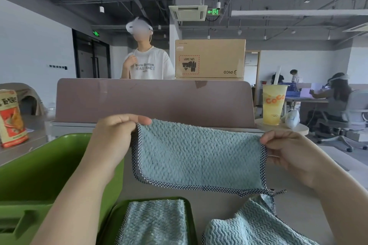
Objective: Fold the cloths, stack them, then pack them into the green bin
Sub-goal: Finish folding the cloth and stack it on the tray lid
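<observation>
— Two hands are up in the air, see? The left hand [117, 131] pinches the top left corner of the blue cloth [199, 155] between thumb and fingers. The right hand [288, 151] pinches the top right corner, fingers closed tight on the checked edge.

— Is the cloth flat?

— It hangs down, folded in half, I think. You can see two checked edges lying close together on the left side and along the bottom. The top edge sags a bit in the middle. A little loop sticks out at the bottom right corner.

— Where is the green bin?

— The green bin [39, 165] sits on the left, under the left arm. Its near rim comes close to the green tray [191, 221].

— What is on the tray?

— One folded cloth [155, 223], with a checked edge on its left side. Right of the tray lies a loose cloth [249, 228], all bumpy and not folded. The hanging cloth's bottom corner comes very near it.

— Is there room to move?

— Some. Bare table [215, 201] shows under the hanging cloth, between the tray and the loose cloth. Behind the hands stands a pink divider [155, 99]. A yellow drink cup [273, 103] stands to the right, well away from the right hand. A snack bag [11, 117] stands far left, behind the bin.
</observation>
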The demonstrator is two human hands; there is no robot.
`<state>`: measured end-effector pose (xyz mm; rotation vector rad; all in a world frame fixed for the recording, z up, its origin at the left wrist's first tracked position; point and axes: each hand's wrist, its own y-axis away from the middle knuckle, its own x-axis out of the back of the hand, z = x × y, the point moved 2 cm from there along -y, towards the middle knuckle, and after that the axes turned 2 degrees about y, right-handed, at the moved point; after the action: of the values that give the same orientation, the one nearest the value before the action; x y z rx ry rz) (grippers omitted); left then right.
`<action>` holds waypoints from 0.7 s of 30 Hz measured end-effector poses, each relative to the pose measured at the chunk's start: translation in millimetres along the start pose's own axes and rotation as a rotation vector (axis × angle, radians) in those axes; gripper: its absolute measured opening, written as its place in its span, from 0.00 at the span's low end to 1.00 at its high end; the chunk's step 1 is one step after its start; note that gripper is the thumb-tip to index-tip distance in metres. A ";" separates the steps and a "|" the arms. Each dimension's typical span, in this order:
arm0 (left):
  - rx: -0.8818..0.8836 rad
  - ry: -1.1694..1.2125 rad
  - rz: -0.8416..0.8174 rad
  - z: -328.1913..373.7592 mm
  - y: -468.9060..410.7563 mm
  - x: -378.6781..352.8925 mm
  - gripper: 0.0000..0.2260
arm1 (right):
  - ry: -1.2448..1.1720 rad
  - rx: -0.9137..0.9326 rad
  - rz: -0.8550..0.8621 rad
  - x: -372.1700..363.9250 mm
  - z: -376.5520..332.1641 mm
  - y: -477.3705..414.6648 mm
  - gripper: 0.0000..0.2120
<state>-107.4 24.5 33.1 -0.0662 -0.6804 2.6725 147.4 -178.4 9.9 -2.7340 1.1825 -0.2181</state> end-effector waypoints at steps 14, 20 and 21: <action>-0.210 -0.357 -0.239 38.7 26.5 -14.4 0.16 | 0.805 -0.246 -0.129 -20.6 -5.0 11.7 0.07; -0.352 -0.307 -0.331 54.0 40.5 -25.9 0.15 | 0.571 0.306 -0.011 -59.8 -46.0 41.9 0.10; -0.365 -0.292 -0.344 56.2 42.3 -27.4 0.15 | 0.490 0.360 -0.054 -69.8 -52.5 51.0 0.07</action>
<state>-104.6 -45.5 61.5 0.3215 -1.1511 2.2215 53.8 -166.2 46.1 -2.4576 1.0352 -1.0461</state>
